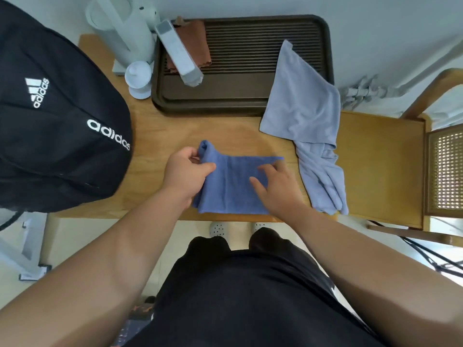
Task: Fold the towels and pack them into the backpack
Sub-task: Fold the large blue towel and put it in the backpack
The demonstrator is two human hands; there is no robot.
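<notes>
A blue towel, partly folded, lies at the front edge of the wooden table. My left hand pinches its raised left end between thumb and fingers. My right hand presses flat on the towel's right half with its fingers spread. A pale grey towel lies unfolded to the right, draped from the dark tray down over the table's front edge. The black Adidas backpack stands at the table's left end.
A dark brown slatted tray sits at the back, with a brown cloth and a white box on it. A white kettle and white cup stand at back left. A wooden chair stands right of the table.
</notes>
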